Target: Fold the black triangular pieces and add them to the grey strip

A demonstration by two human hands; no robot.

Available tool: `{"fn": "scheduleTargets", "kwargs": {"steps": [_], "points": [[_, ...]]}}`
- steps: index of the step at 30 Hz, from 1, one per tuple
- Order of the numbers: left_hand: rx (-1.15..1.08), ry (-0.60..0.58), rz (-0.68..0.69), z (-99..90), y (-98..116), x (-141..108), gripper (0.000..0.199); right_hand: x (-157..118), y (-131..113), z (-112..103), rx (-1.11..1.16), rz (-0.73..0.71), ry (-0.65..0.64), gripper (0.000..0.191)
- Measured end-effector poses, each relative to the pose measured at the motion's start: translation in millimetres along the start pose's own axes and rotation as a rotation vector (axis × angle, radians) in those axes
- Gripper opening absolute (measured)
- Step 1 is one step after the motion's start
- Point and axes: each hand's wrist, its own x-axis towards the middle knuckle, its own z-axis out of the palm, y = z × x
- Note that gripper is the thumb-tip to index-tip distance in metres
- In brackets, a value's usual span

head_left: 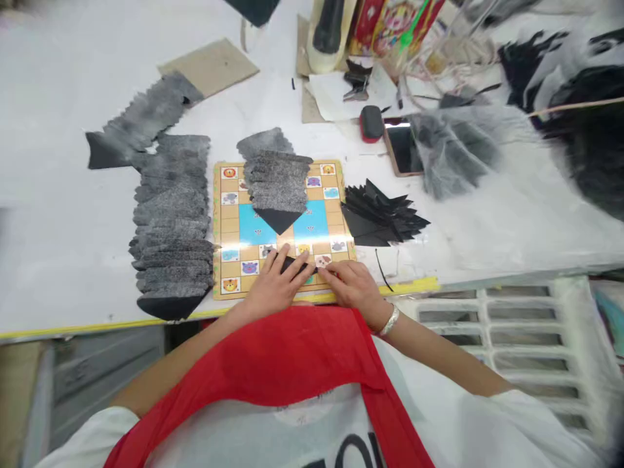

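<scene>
A small black piece lies at the front of the printed game board. My left hand rests over it, palm down with the fingers spread. My right hand is at the piece's right end, thumb and fingers drawn together there; what they pinch is too small to tell. Overlapping gray pieces with a black pointed end lie on the board's upper middle. Left of the board is a long overlapping stack of gray pieces. A fanned pile of black pointed pieces touches the board's right side.
A phone, a red and black case and thin translucent sheets lie behind on the right. Cardboard is at the back left. A white slatted rack stands below the table's yellow front edge.
</scene>
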Motion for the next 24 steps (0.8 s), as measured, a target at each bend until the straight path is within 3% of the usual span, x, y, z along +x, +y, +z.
{"fn": "scheduleTargets", "kwargs": {"steps": [5, 11, 16, 24], "points": [[0.010, -0.005, -0.016, -0.9, 3, 0, 0.052, 2, 0, -8, 0.013, -0.014, -0.057, 0.030], [0.003, -0.036, -0.008, -6.3, 4, 2, 0.056, 3, 0, -3, 0.134, 0.151, 0.073, 0.027], [-0.041, -0.053, -0.029, -9.6, 8, 4, 0.061, 9, -8, -4, 0.223, 0.221, 0.091, 0.030], [0.008, -0.078, -0.064, -6.8, 9, 4, 0.064, 19, -18, -3, 0.202, 0.231, 0.133, 0.032]]}}
